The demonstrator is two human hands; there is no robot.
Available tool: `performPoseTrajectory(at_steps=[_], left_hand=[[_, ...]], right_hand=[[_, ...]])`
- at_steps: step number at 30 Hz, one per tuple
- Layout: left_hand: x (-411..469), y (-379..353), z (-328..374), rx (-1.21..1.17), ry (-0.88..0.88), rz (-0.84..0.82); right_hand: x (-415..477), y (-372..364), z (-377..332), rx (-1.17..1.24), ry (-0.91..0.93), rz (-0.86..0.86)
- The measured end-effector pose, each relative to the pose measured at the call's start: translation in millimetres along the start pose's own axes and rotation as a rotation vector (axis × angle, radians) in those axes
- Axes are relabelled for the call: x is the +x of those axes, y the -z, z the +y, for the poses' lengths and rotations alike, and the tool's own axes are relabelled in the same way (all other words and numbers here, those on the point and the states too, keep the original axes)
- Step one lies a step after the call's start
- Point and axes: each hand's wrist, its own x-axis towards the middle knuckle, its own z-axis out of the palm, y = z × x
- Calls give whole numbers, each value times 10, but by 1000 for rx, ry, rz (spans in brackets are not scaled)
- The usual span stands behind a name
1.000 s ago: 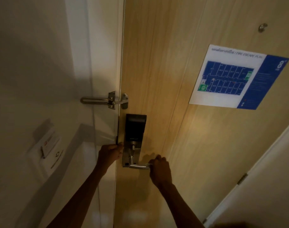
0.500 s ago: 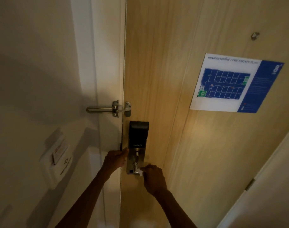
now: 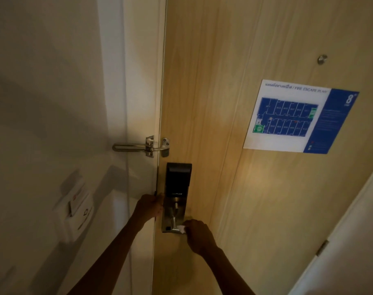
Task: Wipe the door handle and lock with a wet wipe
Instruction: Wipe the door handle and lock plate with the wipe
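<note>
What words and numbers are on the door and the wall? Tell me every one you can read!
"FIRE ESCAPE PLAN": heading of the fire escape poster on the door, after a line in another script, too blurred to read.
"8": white on the poster's blue strip.
Poster room numbers and small print: too small.
Black lock lettering: too small.
Wall card holder: print blurred, unreadable.

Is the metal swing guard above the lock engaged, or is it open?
Engaged, as far as this view shows: the swing guard lies flat across the gap, reaching from the frame to its piece on the door.
</note>
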Motion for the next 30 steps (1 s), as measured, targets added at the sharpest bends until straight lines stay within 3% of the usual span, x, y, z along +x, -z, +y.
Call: performPoseTrajectory(at_steps=[8, 14, 22, 26, 30], left_hand=[[-39, -35, 4, 63, -39, -1], [-114, 7, 93, 70, -16, -38], [-351, -5, 313, -34, 22, -56], [-340, 15, 266, -79, 63, -90], [-349, 21, 180, -109, 74, -50]], right_hand=[[71, 278, 179, -19, -89, -59], [115, 8, -176, 18, -4, -35], [140, 284, 133, -58, 13, -63], [93, 89, -201, 54, -19, 26], [-134, -20, -305, 154, -1, 272]])
